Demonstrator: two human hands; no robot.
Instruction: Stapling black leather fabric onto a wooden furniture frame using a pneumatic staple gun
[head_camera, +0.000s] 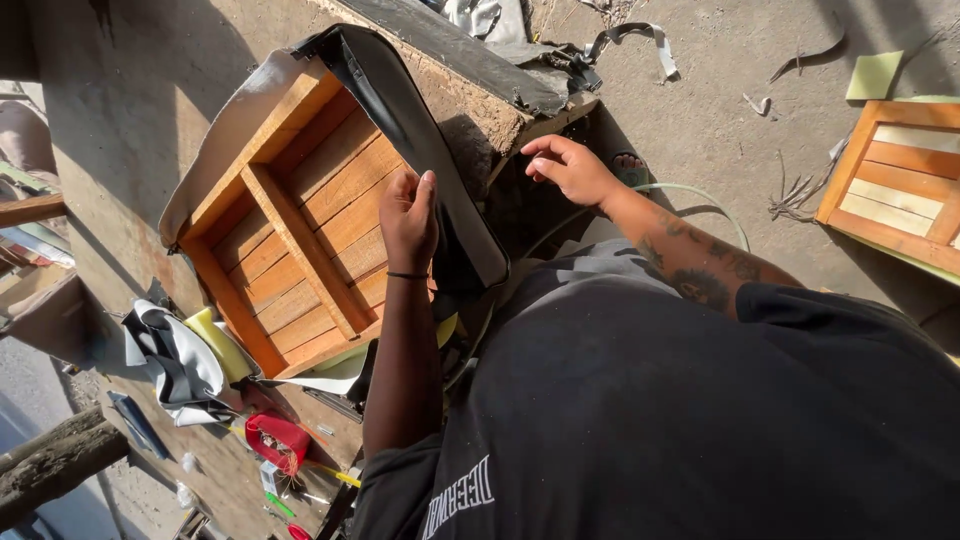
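Two hands busy | my left hand (408, 218) pinches black cover (420, 140) edge over wooden frame (290, 235) | right hand (568, 168) open, empty, beside it | red box (277, 440) lower left

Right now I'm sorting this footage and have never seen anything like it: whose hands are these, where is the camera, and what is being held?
The single picture comes from a camera on a person's head, looking down at their own bare hands. The left hand presses the black cover sheet against the edge of a wooden seat frame with slats. The right hand hovers open beside it, holding nothing. On the ground lie scraps of grey-and-black cover material, a small red box and another wooden frame.
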